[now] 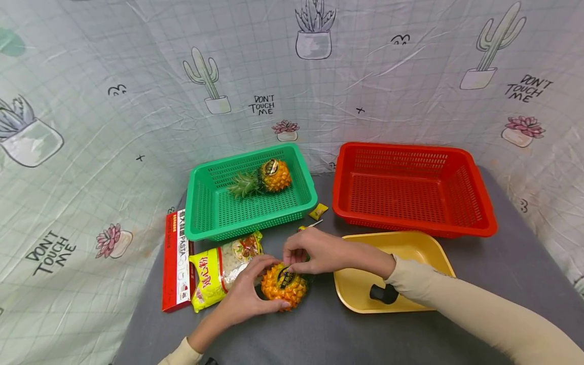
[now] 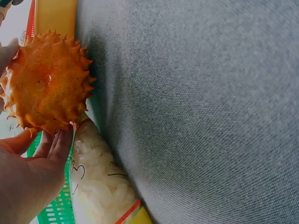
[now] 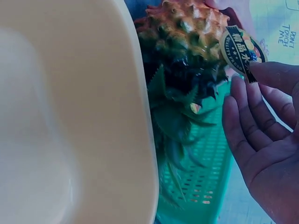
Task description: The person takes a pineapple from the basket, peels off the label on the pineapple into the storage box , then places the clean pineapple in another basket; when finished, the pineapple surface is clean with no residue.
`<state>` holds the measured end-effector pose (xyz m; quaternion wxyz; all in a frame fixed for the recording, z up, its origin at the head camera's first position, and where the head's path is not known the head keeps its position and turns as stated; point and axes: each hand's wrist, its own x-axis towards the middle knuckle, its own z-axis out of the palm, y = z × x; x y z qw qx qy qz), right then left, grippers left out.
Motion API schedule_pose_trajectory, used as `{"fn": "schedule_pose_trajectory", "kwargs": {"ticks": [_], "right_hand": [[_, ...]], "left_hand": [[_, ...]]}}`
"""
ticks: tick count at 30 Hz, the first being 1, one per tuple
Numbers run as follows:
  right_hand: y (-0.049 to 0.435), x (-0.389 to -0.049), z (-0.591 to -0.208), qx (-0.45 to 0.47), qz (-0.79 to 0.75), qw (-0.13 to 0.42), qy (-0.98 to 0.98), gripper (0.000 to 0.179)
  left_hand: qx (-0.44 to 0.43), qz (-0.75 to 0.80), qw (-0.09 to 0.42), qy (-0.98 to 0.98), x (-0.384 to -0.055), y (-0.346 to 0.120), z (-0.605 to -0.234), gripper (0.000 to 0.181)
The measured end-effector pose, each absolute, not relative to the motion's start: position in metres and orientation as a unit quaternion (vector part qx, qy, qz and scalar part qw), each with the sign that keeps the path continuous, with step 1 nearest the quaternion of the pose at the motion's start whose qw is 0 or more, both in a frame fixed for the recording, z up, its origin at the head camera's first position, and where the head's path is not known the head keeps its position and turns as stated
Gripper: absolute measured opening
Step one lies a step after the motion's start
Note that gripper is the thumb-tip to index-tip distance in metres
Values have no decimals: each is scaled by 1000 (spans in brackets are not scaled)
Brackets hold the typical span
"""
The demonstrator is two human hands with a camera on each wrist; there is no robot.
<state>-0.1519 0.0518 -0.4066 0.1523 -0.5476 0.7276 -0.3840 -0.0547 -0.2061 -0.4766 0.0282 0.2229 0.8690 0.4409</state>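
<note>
A small orange pineapple (image 1: 292, 296) is on the grey table, its base towards me. My left hand (image 1: 248, 296) grips it from the left; the left wrist view shows the fingers against the spiky orange base (image 2: 49, 81). A dark oval sticker (image 3: 236, 49) with gold lettering is on the pineapple's upper side. My right hand (image 1: 315, 248) pinches the sticker's edge between thumb and forefinger, the other fingers loosely bent. Green leaves (image 3: 173, 126) point away from me, mostly hidden by the right hand in the head view.
Behind, a green basket (image 1: 196, 197) holds another pineapple (image 1: 276, 177) bearing a sticker. A red basket (image 1: 410, 225) and a yellow tub (image 1: 349, 299) stand to the right. Left are a bag of noodles (image 1: 210, 279) and a red-and-white pasta box (image 1: 175, 263). A small yellow packet (image 1: 318, 211) lies between the baskets.
</note>
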Motion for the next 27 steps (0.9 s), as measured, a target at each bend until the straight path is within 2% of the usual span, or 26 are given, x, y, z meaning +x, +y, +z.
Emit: {"fn": "schedule_pose_trajectory", "kwargs": {"ticks": [6, 12, 19, 27], "right_hand": [[66, -155, -397, -533, -394, 154, 733, 2], [77, -160, -383, -515, -404, 152, 741, 3], [93, -166, -368, -497, -413, 114, 755, 6], [112, -175, -355, -432, -421, 67, 794, 7]], "left_hand": [[213, 449, 43, 867, -53, -205, -475, 76], [206, 454, 48, 865, -52, -206, -475, 76], [226, 453, 26, 862, -54, -206, -477, 78], [222, 460, 33, 859, -52, -206, -476, 77]]}}
